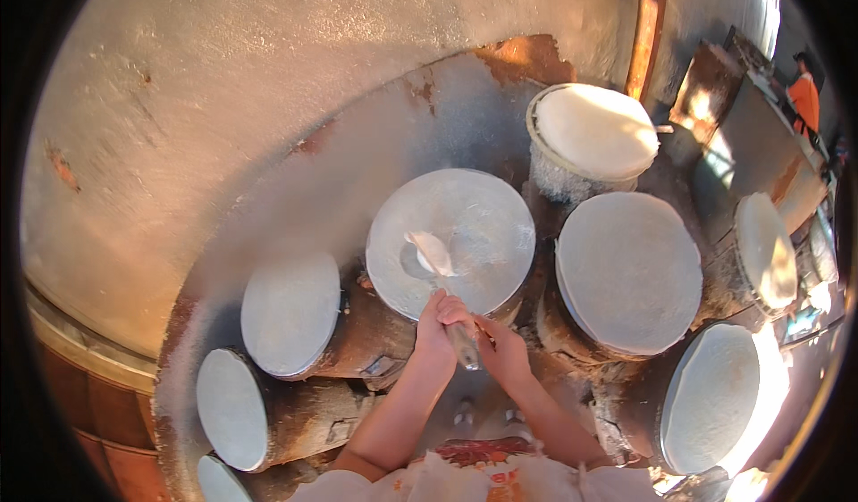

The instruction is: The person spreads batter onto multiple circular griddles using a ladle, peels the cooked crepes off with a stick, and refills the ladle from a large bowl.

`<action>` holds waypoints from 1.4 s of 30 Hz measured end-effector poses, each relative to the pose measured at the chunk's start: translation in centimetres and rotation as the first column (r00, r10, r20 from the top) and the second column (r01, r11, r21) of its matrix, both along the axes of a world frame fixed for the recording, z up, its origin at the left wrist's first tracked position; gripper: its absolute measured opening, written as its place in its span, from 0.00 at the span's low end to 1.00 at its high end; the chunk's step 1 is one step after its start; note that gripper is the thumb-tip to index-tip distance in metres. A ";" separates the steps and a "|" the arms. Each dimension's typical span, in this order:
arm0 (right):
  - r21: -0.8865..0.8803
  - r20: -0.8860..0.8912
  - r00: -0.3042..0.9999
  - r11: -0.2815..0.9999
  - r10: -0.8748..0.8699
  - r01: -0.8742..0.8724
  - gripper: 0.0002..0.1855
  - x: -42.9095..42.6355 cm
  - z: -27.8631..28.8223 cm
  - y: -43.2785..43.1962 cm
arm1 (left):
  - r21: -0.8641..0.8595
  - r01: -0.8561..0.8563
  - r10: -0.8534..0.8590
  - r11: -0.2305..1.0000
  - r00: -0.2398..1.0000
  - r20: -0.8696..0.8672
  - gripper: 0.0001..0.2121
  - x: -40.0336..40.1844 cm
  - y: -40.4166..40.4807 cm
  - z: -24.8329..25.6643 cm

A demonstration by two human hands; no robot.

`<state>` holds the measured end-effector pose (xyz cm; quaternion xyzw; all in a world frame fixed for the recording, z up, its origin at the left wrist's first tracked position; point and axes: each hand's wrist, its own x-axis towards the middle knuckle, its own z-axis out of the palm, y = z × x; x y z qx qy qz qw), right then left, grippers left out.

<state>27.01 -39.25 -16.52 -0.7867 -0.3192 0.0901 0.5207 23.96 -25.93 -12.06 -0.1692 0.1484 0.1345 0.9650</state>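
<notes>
My left hand (442, 318) is closed round the shaft of a long-handled ladle (432, 253). The ladle's end rests on or just over the pale, flat top of a round griddle-like surface (479, 214) before me, beside a white patch. Close to the ladle's lower handle is my right hand (499, 351), its fingers curled; a thin brownish thing seems to be between them, though whether it also touches the handle I cannot tell. To the right of the middle one stands another round pale top (630, 271) on a brown drum-like base.
A tub with a cream-white top (596, 130) stands at the upper right. More round pale tops on drum-like bases flank me, at left (291, 314), lower left (231, 408) and lower right (710, 398). A worn wall (201, 80) curves ahead. A person in orange (804, 100) is far right.
</notes>
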 end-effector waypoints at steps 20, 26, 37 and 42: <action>0.386 -0.860 0.161 0.823 0.485 -0.416 0.18 -3.6 3.5 -1.3 | 0.138 -0.748 0.634 0.649 0.632 0.444 0.18 -34.8 -9.6 10.6; 0.434 -0.820 0.022 0.646 0.573 -0.629 0.17 -16.6 1.7 2.3 | 0.174 -0.977 0.919 0.125 0.181 0.351 0.19 -52.2 -19.8 12.2; 0.324 -0.804 -0.054 0.359 0.592 -0.875 0.20 -40.4 4.2 12.0 | 0.373 -0.928 0.443 -0.019 -0.342 -0.829 0.12 -75.2 -34.3 -18.4; 0.194 -0.530 0.126 0.265 0.838 -0.945 0.22 -50.2 5.6 27.7 | 0.178 -0.984 0.318 -0.031 -0.178 -0.931 0.06 -74.0 -26.5 -22.3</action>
